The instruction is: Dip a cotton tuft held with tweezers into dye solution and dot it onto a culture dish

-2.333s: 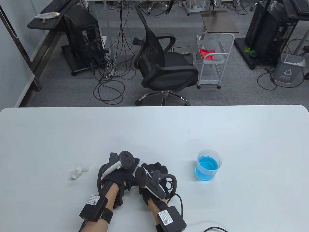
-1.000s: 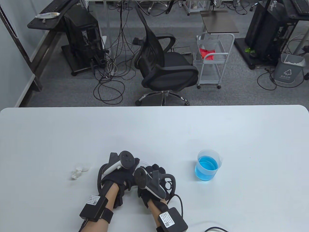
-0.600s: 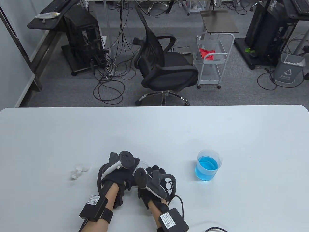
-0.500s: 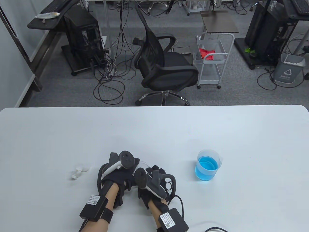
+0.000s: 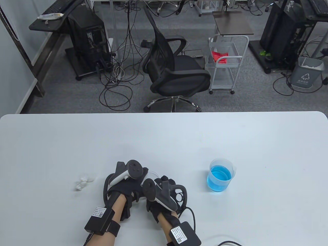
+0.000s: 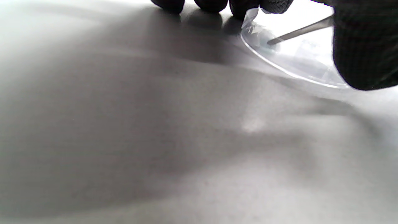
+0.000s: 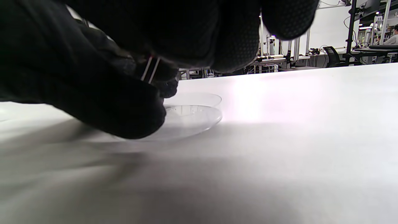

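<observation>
Presently the right hand pinches metal tweezers, tips inside the clear, shallow culture dish under both hands; left hand fingertips touch its rim. Blue dye beaker at 3 o'clock.

On the bench, the dish is sitting centrally, cotton lying at nine o'clock, the beaker standing at three o'clock.

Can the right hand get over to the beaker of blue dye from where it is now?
Probably yes. The right hand is low at the culture dish, pinching the tweezers. The beaker stands to its right on the table, with only bare surface between them.
</observation>
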